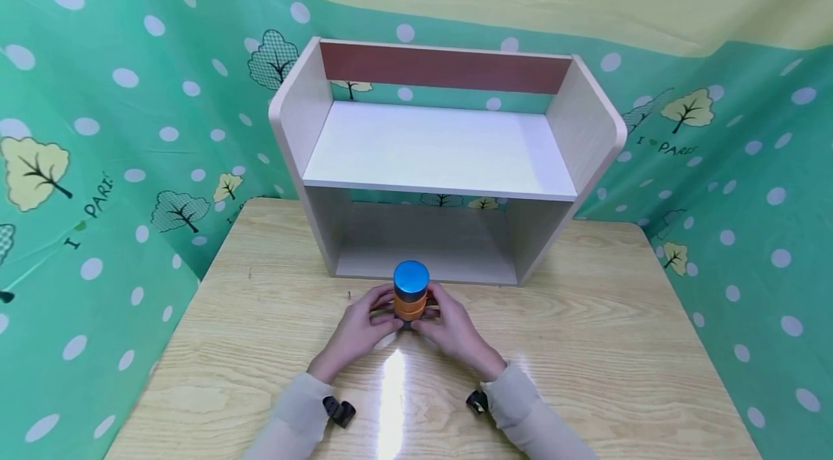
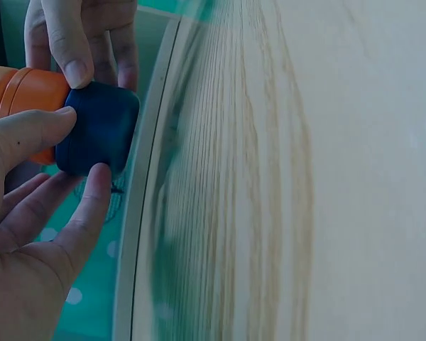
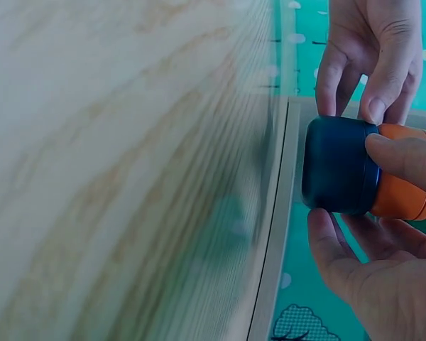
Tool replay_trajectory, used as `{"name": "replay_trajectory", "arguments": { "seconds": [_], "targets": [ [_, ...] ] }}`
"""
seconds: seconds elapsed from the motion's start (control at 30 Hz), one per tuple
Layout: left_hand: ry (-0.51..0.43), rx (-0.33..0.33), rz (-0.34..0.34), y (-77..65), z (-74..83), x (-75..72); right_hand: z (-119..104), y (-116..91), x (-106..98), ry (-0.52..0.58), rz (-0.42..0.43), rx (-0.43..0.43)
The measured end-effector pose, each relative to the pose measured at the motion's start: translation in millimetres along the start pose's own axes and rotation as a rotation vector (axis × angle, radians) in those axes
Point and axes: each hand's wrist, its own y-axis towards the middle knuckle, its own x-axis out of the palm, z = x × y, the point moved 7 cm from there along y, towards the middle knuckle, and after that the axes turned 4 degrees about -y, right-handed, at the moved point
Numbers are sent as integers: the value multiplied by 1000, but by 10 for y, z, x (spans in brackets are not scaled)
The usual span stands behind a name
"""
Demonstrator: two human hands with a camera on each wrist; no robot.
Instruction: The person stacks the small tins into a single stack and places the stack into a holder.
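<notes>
An orange cylindrical container (image 1: 411, 306) with a shiny blue top and a dark blue base is upright in front of the shelf. From its left side my left hand (image 1: 358, 326) grips it, thumb and fingers around the lower part. On the opposite side my right hand (image 1: 455, 326) holds it likewise. Both wrist views show the dark base (image 2: 103, 131) close up, with thumbs and fingertips on it and near the orange ridged body (image 3: 408, 188). Whether the base touches the table cannot be told.
A two-level shelf unit (image 1: 439, 149) with pale sides and a reddish back strip stands behind the container. The wooden table (image 1: 215, 344) extends to both sides. A green patterned curtain (image 1: 130, 156) hangs around the back and sides.
</notes>
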Motion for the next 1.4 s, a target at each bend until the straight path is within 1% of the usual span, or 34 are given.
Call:
{"name": "replay_trajectory", "arguments": {
  "seconds": [0.23, 0.37, 0.47, 0.67, 0.9, 1.03, 1.27, 1.4],
  "targets": [
    [17, -3, -22, 66, 30, 104, 41, -51, -92, -14, 27, 9],
    [25, 12, -41, 91, 48, 166, 50, -86, -146, -24, 45, 9],
    [15, 23, -52, 106, 49, 198, 43, -114, -185, -19, 60, -1],
    [3, 45, -75, 112, 74, 242, 82, -152, -227, -24, 69, 10],
    [0, 54, -100, 112, 148, 294, 80, -191, -272, 20, 87, -17],
    [-11, 63, -107, 113, 188, 316, 73, -206, -296, 14, 94, -21],
    [-7, 56, -116, 115, 216, 337, 67, -226, -334, 3, 88, -9],
    [1, 55, -119, 117, 277, 348, 41, -236, -375, 9, 91, -15]
  ]
}}
